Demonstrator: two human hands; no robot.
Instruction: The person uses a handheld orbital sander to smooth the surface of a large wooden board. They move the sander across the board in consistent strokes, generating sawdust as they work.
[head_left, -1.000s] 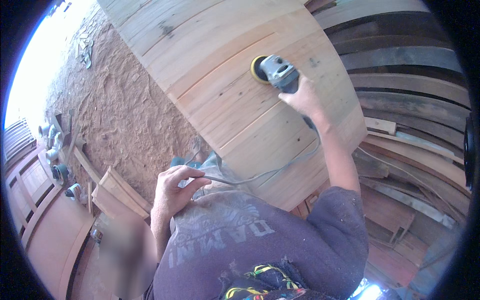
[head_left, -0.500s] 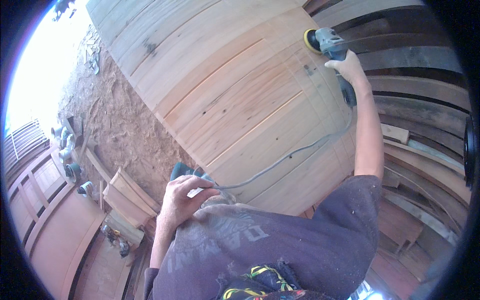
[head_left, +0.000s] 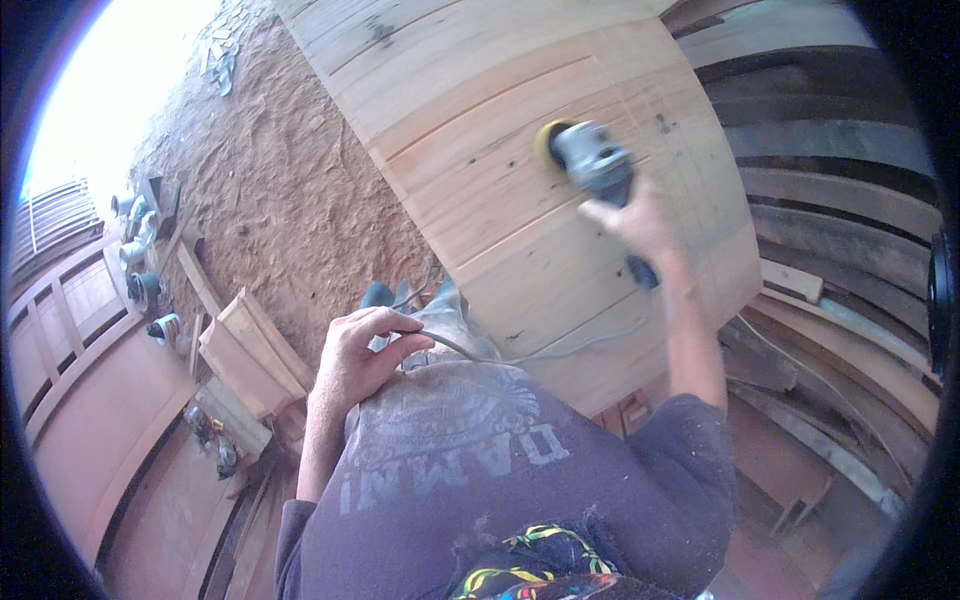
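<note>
My right hand point(head_left: 645, 228) is wrapped round the body of a grey and dark power sander point(head_left: 598, 160) with a yellow-edged round pad. The tool is over the middle of a large wooden door panel point(head_left: 540, 235); motion smears it, and I cannot tell whether the pad touches the wood. Close to my waist, my left hand point(head_left: 365, 345) pinches the grey power cord point(head_left: 455, 347) between thumb and fingers. From there the cord runs right across the panel's near edge toward the sander. Long grooves and small dark knots mark the panel's pale boards.
Bare brown earth point(head_left: 290, 170) lies left of the panel. Wooden boards point(head_left: 255, 350) and a panelled door point(head_left: 100, 400) stand at the left, with several power tools point(head_left: 145, 290) nearby. Long stacked planks point(head_left: 830, 180) line the right side.
The sander in my right hand has moved left and nearer from the panel's far right edge. The panel appears shifted right in view. My left hand still pinches the cord.
</note>
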